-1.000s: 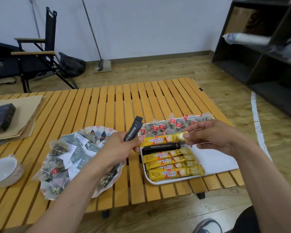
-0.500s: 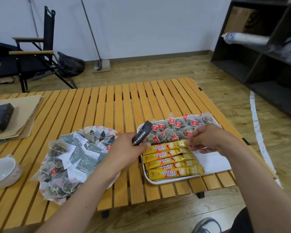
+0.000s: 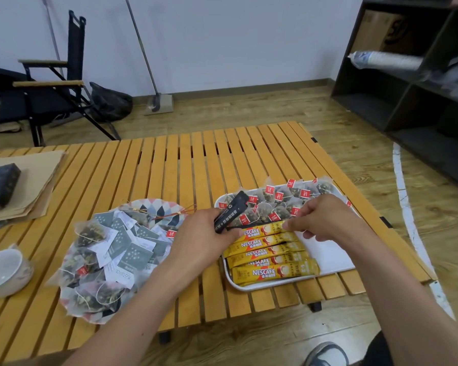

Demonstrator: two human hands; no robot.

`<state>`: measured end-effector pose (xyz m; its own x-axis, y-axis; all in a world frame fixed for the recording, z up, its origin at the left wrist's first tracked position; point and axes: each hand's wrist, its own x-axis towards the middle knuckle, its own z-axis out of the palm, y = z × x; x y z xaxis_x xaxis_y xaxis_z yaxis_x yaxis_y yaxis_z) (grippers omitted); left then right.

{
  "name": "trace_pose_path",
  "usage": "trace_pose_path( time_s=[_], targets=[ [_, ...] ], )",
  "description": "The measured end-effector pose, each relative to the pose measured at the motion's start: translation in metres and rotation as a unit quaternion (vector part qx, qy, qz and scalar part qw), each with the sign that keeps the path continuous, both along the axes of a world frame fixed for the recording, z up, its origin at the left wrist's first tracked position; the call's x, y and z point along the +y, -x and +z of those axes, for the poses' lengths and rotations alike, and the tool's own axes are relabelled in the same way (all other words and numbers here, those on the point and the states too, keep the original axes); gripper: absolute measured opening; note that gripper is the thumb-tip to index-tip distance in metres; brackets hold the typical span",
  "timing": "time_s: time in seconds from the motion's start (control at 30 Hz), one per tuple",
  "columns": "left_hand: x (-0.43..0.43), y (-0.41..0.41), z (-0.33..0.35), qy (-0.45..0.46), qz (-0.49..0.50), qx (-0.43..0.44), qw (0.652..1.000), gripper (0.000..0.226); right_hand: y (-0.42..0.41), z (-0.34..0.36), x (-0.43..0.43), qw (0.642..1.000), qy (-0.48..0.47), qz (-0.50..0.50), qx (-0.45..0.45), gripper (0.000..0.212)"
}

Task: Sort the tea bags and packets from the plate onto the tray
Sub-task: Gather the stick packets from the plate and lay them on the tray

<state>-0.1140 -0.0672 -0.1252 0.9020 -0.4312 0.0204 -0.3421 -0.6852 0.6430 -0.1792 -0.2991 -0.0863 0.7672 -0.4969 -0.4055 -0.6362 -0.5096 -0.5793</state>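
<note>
A patterned plate (image 3: 154,207) at the left holds a heap of mesh tea bags and grey-green packets (image 3: 132,253). The white tray (image 3: 336,261) at the right carries red-tagged tea bags (image 3: 278,198) along its far side and several yellow Nescafe sticks (image 3: 270,256) in a row at its near side. My left hand (image 3: 204,240) grips a black stick packet (image 3: 230,213) that points up over the tray's left edge. My right hand (image 3: 325,219) pinches the right end of the topmost yellow stick (image 3: 262,229), which lies on the tray.
A white cup (image 3: 3,270) stands at the table's left edge, with a black box (image 3: 0,182) on brown paper behind it. A folding chair (image 3: 50,83) and a broom stand beyond the table. A dark shelf unit (image 3: 413,83) is at the right. My shoe (image 3: 325,353) shows below.
My right hand has lowered the yellow stick from mid-air onto the tray, at the top of the yellow row. My left hand moved right and down with the black stick.
</note>
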Motion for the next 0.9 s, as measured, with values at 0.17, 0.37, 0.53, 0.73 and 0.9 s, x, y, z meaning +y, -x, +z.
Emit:
trace_pose_path(
  time_s=[0.17,0.37,0.53,0.73,0.9],
  targets=[
    [-0.003,0.000,0.004,0.079,-0.081,0.141,0.984,0.035,0.005,0.004,0.015,0.988,-0.086,0.031,-0.122,0.028],
    [-0.002,0.007,0.010,0.082,-0.188,0.179,0.962,0.055,0.006,0.009,0.032,0.950,-0.248,0.096,-0.167,0.034],
    [-0.003,0.006,0.018,0.148,-0.166,0.245,0.944,0.031,0.004,0.003,0.025,0.946,-0.270,0.050,-0.174,0.023],
    [0.002,0.003,0.019,0.177,-0.145,0.269,0.936,0.015,0.008,0.009,0.025,0.936,-0.311,0.023,-0.162,0.024],
    [0.004,0.002,0.020,0.178,-0.126,0.275,0.936,0.021,0.010,0.012,0.023,0.936,-0.322,0.038,-0.133,0.020]
  ],
)
